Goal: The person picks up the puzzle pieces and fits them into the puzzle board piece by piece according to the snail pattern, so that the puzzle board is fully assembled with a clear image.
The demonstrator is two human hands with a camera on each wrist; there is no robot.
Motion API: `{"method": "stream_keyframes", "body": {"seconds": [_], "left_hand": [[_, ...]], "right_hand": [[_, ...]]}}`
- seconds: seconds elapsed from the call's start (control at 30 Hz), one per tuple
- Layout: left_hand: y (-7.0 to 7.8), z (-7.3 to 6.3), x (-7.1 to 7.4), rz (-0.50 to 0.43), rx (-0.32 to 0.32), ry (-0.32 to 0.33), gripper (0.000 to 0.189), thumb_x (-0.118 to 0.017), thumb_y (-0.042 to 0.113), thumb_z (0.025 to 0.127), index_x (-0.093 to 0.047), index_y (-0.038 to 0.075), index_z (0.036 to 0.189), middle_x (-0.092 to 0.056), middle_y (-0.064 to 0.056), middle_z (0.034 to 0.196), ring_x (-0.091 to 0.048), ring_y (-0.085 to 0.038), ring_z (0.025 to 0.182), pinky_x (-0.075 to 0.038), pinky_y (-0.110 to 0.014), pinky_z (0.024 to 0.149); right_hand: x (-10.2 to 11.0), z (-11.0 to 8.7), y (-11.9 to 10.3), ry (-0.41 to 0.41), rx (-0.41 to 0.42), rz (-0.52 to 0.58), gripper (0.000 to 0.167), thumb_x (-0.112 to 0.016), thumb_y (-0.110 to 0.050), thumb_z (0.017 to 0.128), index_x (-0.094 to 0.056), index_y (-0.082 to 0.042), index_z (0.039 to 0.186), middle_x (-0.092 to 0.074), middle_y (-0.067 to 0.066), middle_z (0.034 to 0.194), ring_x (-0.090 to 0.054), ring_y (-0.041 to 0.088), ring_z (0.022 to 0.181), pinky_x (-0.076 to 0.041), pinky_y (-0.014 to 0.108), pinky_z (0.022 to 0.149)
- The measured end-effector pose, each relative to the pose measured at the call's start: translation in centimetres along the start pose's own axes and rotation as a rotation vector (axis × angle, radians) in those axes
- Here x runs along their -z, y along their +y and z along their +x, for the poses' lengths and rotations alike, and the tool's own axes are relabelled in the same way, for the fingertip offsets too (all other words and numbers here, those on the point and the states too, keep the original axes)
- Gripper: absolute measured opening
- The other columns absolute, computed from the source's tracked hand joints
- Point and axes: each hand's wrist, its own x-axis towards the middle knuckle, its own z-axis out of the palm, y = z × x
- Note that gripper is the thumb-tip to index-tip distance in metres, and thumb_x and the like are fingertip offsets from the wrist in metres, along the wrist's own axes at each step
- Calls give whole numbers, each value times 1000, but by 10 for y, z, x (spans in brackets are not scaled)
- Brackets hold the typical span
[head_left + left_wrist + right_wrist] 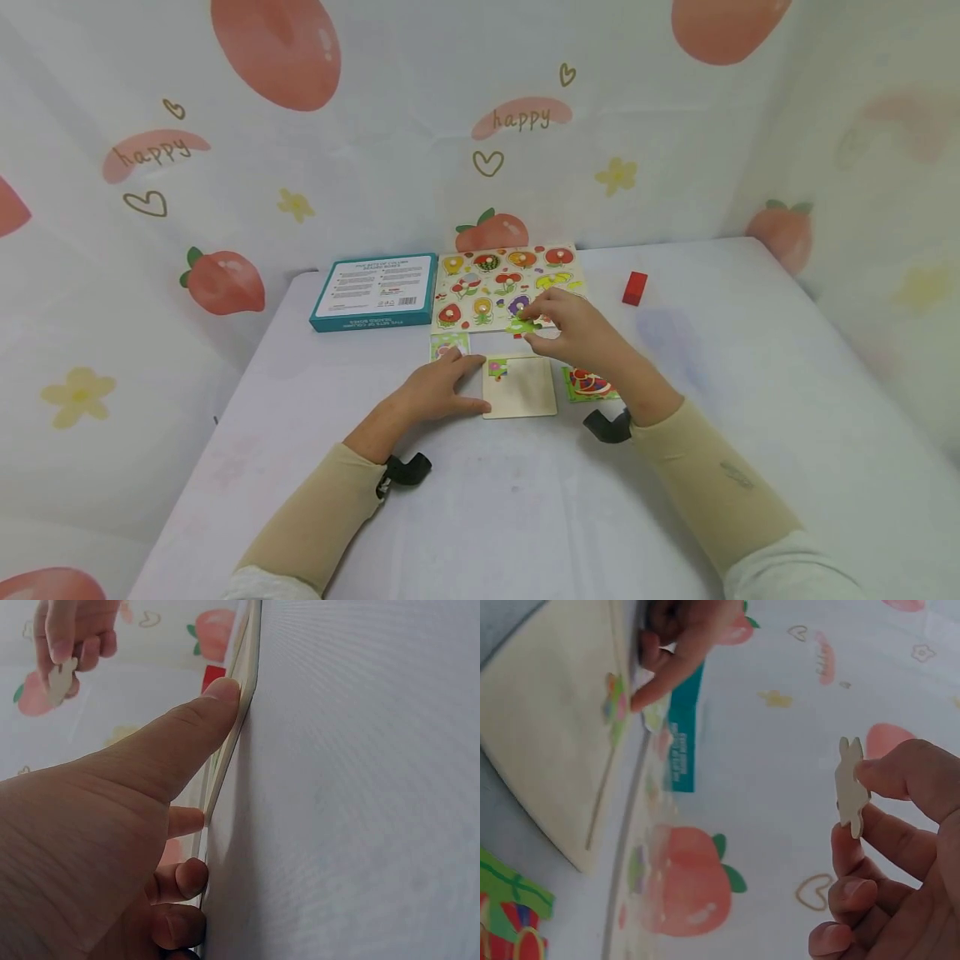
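Observation:
A pale wooden puzzle tray [528,396] lies on the table between my hands, with one colourful jigsaw piece [497,367] in its upper left corner. My left hand [435,387] rests at the tray's left side; its thumb and index finger touch the edge at separate spots. Above the tray's far edge, my right hand [581,333] pinches a jigsaw piece [519,326] between thumb and fingers. The piece's green printed face shows in the head view, and its bare wooden back [851,787] in the right wrist view.
A fruit-and-flower peg board [491,292] stands behind the tray, beside a teal box [375,293]. A small picture card [447,342] lies beyond my left fingers. Partly under my right forearm is a bright picture puzzle [585,385]. A red block [634,288] sits at back right.

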Motion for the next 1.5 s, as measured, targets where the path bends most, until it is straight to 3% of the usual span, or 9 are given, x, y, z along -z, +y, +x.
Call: {"method": "stream_keyframes", "body": {"seconds": [0.2, 0.3, 0.4, 0.63, 1.13, 1.5], "left_hand": [[2, 0, 1, 4, -11, 4, 87, -79, 61, 82, -49, 21, 153, -52, -3, 123, -53, -21, 98, -49, -40, 89], [2, 0, 1, 3, -11, 3, 87, -79, 61, 82, -49, 21, 153, -52, -3, 122, -52, -20, 98, -49, -39, 88], [1, 0, 1, 8, -8, 2, 87, -78, 62, 83, -49, 21, 154, -51, -3, 121, -52, -20, 96, -48, -38, 86], [0, 0, -2, 9, 9, 3, 86, -78, 62, 83, -48, 23, 154, -51, -2, 122, -52, -20, 96, -48, -37, 86], [2, -2, -1, -3, 22, 1, 88, -78, 63, 82, -48, 24, 154, -51, -1, 123, -52, -20, 98, -48, -38, 88], [2, 0, -1, 4, 14, 4, 87, -78, 63, 82, -48, 23, 154, -51, -3, 126, -52, -21, 99, -48, -37, 88]], "right_hand": [[-16, 4, 4, -63, 9, -48, 29, -77, -17, 91, -74, -9, 119, -64, 4, 116, -58, 29, 120, -51, 43, 94], [-22, 6, 6, -96, -3, -62, 29, -77, -16, 91, -74, -9, 119, -64, 3, 117, -59, 27, 118, -51, 41, 93], [-28, 7, 10, -131, -39, -67, 29, -76, -17, 91, -74, -11, 120, -63, 1, 115, -60, 24, 106, -51, 39, 89], [-43, 11, 20, -188, -89, -85, 27, -78, -22, 93, -76, -12, 118, -65, 0, 114, -60, 23, 107, -50, 40, 94], [-54, 11, 34, -241, -109, -123, 19, -82, -26, 90, -83, -17, 106, -66, 1, 113, -59, 21, 104, -49, 41, 94], [-60, 12, 39, -242, -96, -157, 20, -84, -25, 88, -84, -16, 106, -64, -2, 102, -56, 17, 91, -48, 35, 83]]}}
